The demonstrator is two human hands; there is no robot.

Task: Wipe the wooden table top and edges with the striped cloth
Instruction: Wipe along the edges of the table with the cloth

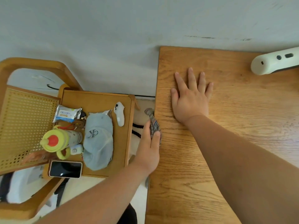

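Because the striped cloth (154, 125) is bunched into a narrow wad against the left edge of the wooden table (234, 143), we think the first risk is a poor wipe, since so little fabric meets the wood that a stroke along the edge could leave strips untouched. The left hand (149, 147) grips it there, thumb lying over the table top and fingers down the side. A loose tail of cloth sticks out past the fingertips, and we judge that it could snag on the corner or pull free if the grip slackens. The right hand (191, 101) lies well apart from the left, flat on the top with fingers spread and holding nothing. It looks to us like a brace, and if it lifted during a hard stroke the table might shift. Just beside the left hand, across a narrow gap, stands a low wooden stand (127, 126), so a long stroke could knock the knuckles or forearm against its rim. That would jolt what it carries: a white controller (119, 114) near the rim, a pale cap (98, 139), a yellow bottle (59, 141) that might tip, and a phone (65, 169) close to the near corner. At the table's far right corner lies a white device (273, 62), which a wide sweep across the top could push.
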